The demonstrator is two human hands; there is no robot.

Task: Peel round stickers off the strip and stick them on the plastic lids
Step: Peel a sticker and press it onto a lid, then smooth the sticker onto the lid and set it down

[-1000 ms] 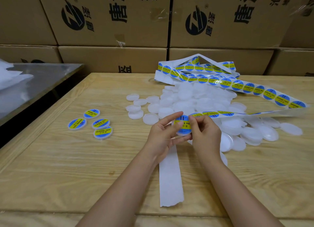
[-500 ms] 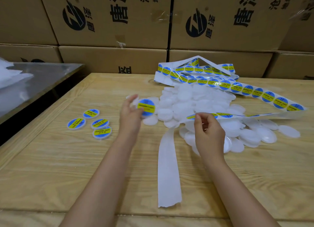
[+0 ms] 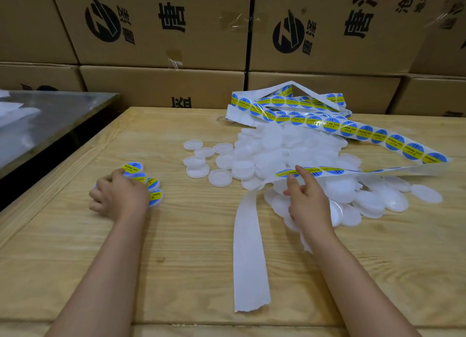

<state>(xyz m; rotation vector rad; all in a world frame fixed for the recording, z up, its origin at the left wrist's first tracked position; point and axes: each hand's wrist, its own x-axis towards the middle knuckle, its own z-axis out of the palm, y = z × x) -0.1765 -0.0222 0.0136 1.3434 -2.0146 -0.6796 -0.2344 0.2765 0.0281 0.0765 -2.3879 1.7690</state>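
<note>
While left hand (image 3: 118, 198) touches stickered lids (image 3: 155, 198) | right hand (image 3: 307, 200) pinches strip (image 3: 330, 170)

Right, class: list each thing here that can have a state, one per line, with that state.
left hand, curled over labelled lids, grip unclear
right hand, pinching sticker strip
sticker strip, partly peeled, stickers remaining
bare backing, empty, trailing across table
labelled lids, stickered, clustered
plain lids, unstickered, heaped
cardboard boxes, closed, stacked
</note>
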